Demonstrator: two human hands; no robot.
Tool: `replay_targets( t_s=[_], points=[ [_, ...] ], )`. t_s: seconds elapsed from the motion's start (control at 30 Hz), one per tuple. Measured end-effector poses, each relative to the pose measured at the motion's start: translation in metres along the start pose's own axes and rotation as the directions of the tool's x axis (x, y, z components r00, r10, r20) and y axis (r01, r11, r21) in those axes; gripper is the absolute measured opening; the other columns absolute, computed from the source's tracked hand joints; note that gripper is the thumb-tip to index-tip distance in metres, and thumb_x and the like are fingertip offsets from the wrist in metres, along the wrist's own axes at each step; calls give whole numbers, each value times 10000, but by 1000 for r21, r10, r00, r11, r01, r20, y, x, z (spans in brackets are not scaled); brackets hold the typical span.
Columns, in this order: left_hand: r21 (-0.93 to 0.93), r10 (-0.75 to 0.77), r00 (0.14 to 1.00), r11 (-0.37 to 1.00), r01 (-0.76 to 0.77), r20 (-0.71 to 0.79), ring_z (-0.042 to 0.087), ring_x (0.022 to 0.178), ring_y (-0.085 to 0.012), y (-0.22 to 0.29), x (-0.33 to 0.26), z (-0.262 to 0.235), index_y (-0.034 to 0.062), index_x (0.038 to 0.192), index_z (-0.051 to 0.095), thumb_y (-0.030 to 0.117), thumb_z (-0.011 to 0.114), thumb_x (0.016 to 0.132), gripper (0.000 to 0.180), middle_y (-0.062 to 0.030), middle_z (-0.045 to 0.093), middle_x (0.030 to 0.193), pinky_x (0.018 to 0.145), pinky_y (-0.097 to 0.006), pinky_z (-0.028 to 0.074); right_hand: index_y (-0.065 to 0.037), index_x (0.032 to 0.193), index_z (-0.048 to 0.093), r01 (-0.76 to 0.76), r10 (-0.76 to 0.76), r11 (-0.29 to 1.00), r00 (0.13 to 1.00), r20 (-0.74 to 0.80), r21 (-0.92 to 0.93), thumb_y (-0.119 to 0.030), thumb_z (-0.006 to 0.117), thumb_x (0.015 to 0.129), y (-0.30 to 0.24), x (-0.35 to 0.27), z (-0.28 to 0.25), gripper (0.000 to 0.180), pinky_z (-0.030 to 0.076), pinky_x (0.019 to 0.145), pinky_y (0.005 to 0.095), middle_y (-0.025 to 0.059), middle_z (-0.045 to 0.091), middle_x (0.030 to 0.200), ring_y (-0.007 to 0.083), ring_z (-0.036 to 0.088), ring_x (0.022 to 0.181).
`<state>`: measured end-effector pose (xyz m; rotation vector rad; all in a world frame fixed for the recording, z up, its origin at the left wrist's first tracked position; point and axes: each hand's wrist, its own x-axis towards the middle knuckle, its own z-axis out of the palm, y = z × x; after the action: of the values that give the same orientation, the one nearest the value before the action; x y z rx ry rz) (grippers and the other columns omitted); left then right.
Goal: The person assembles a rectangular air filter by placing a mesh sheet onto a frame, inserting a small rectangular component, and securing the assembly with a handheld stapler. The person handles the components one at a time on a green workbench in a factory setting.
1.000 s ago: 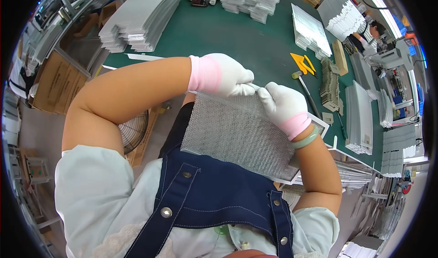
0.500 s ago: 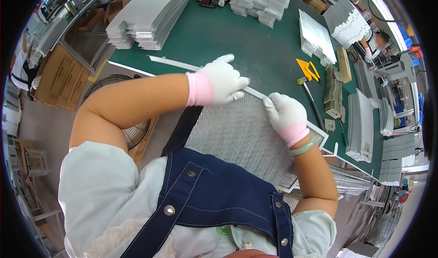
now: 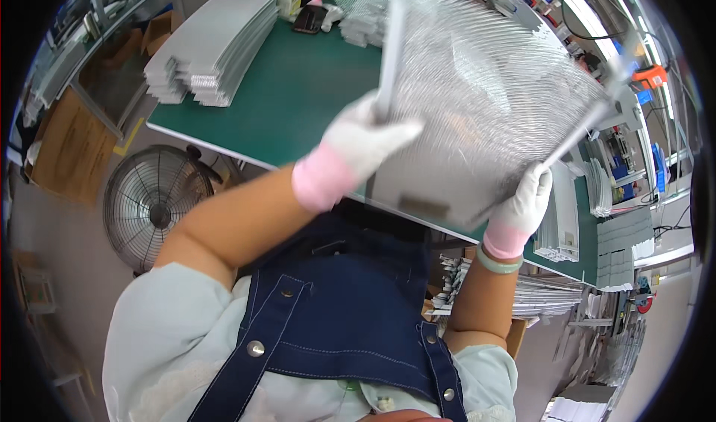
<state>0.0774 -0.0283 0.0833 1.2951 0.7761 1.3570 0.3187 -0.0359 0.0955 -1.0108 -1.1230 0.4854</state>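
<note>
A silver mesh panel (image 3: 477,86) with white frame strips is held up and tilted over the green table (image 3: 313,86), slightly blurred by motion. My left hand (image 3: 365,138), in a white glove with a pink cuff, grips the frame strip (image 3: 392,56) on the panel's left side, its thumb stretched across the mesh. My right hand (image 3: 526,202), gloved the same way, is closed round the lower end of the right frame strip (image 3: 578,132). The panel hides much of the table's middle and right.
Stacked silver mesh sheets (image 3: 212,41) stand at the table's left, with a dark phone (image 3: 309,19) beyond. A round floor fan (image 3: 158,211) and a cardboard box (image 3: 74,149) are left of the table. More white stacks (image 3: 556,224) line the right.
The panel has risen from the table's near edge in front of my body and now stands tilted over the table. My hands have shifted to its two side strips.
</note>
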Motion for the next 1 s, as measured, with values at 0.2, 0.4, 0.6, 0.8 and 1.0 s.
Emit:
replay_targets(
  t_s=[0.2,0.4,0.6,0.8,1.0],
  points=[
    [168,-8,950,985,-47,311,643,882,-138,-61,54,-42,1,1109,683,243,724,896,326,-67,723,975,816,-299,522,16,1242,624,-359,299,928,876,378,97,-7,701,867,87,-3,-36,383,438,988,316,74,650,1187,169,587,1068],
    [657,-48,816,621,-427,576,684,896,-278,-157,34,-67,85,1024,727,218,669,815,254,-136,712,909,825,-394,523,18,1196,655,-317,588,800,581,562,-509,-133,707,890,167,-18,-53,345,429,1044,338,125,647,1205,222,588,1156],
    [746,28,819,397,-535,573,557,1194,-316,-166,11,-67,122,1163,677,258,694,813,375,-129,614,1249,1057,-421,417,-107,1303,614,387,187,823,506,842,-415,-80,577,912,178,-26,-68,393,395,1102,363,176,560,1314,331,526,1251],
    [740,4,805,390,-548,594,631,1107,-288,-172,28,-75,148,1076,724,265,689,788,312,-106,690,1114,978,-395,481,-57,1239,638,383,261,826,392,882,-415,-108,636,868,167,-10,-57,374,436,1048,360,168,614,1205,317,568,1187],
    [779,-268,902,618,-107,337,663,941,-356,-152,53,-65,49,1067,704,195,733,790,314,-166,708,985,839,-402,523,40,1184,647,-207,444,874,706,552,-439,-75,799,819,206,-18,-65,412,499,956,346,108,693,1171,210,639,1089]
  ],
)
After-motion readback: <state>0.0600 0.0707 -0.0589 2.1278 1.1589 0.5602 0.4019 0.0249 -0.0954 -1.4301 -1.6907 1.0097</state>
